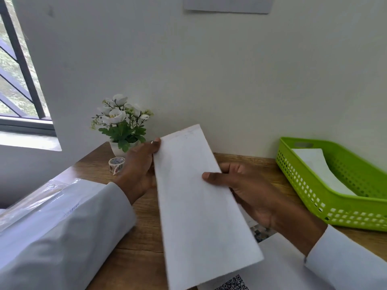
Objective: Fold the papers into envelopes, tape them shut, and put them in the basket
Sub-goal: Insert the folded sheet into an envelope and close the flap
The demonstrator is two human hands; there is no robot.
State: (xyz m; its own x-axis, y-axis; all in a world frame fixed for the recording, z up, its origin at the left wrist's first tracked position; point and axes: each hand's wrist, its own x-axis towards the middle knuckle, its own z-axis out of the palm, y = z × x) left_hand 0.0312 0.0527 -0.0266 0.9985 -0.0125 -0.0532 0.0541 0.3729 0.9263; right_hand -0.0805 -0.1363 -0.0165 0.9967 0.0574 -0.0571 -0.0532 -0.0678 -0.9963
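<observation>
Folded paper (201, 206) held off the desk (142, 237) at centre, long and narrow. Gripped at 9 o'clock by left hand (139, 166), fingers behind; pinched at 3 o'clock by right hand (249, 191), thumb on top. No tape seen on it. Tape roll (116, 164) idle at 10 o'clock. Basket (335, 208) at 3 o'clock, one white piece inside. Probably taping and dropping in left; more sheets (278, 266) at 5 o'clock.
</observation>
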